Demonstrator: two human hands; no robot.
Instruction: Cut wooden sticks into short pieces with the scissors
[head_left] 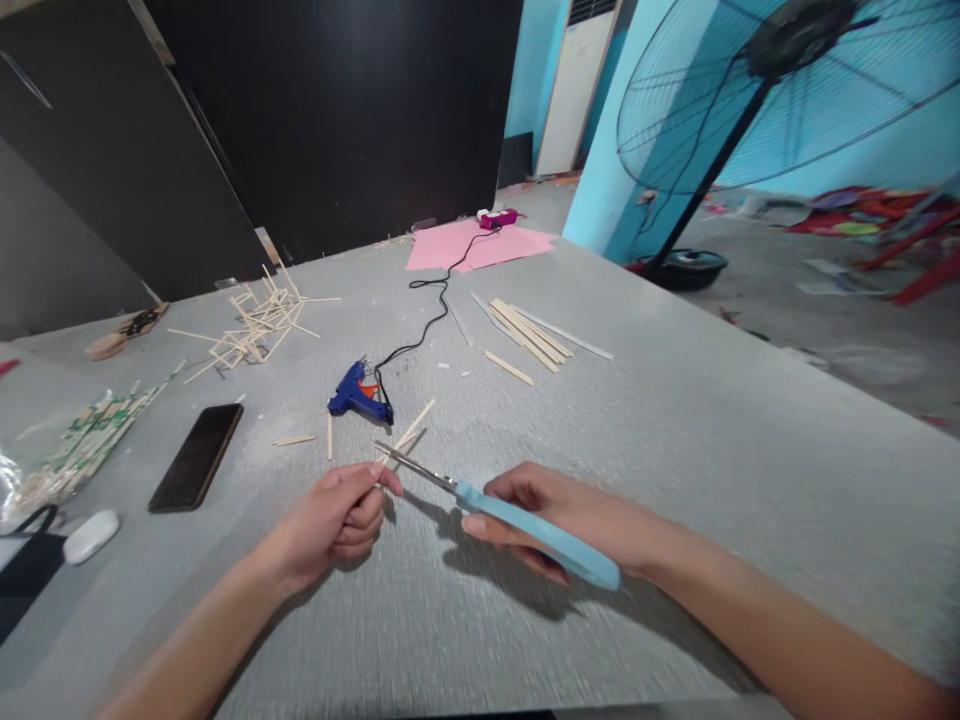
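Note:
My right hand [529, 510] is closed around the light blue handles of a pair of scissors [540, 530], whose blades point left across a thin wooden stick [412, 425]. Between thumb and forefinger, my left hand [349, 515] pinches the lower end of that stick; its other fingers are curled in. Whether the blades are parted is too small to tell. Just beyond the hands lies a blue glue gun [356, 392] with an orange trigger. Short cut stick pieces [294, 440] rest on the table to its left and below it.
A tangled frame of sticks [259, 325] stands at the back left. Loose sticks [529, 332] lie beyond my right hand. A phone [196, 458], packaged sticks [97, 440] and a white case [91, 537] are on the left. The glue gun's cord [442, 310] runs across pink paper [450, 245] to a power strip [497, 218].

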